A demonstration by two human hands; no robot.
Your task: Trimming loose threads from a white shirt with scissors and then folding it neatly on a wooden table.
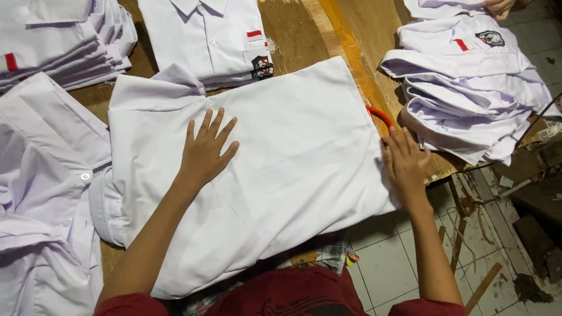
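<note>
The left hand (pixel 206 151) lies flat, fingers spread, on the white shirt (pixel 281 175) on the desk (pixel 304 35). The right hand (pixel 405 165) presses the shirt's right edge, grip apart, clamping nothing, beside red scissors (pixel 379 114).

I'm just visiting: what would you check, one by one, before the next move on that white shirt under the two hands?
1. Left hand flat on the white shirt, fingers spread: ok.
2. Right hand at the shirt's right edge: ok.
3. Shirt fully on the wooden table: not ok, its near corner hangs over the edge.
4. Red-handled tool clear of the shirt: not ok, it lies partly under the edge.
5. Cloth smooth: not ok, a few creases show.
6. Buttons fastened: cannot tell, the front is hidden.
</note>
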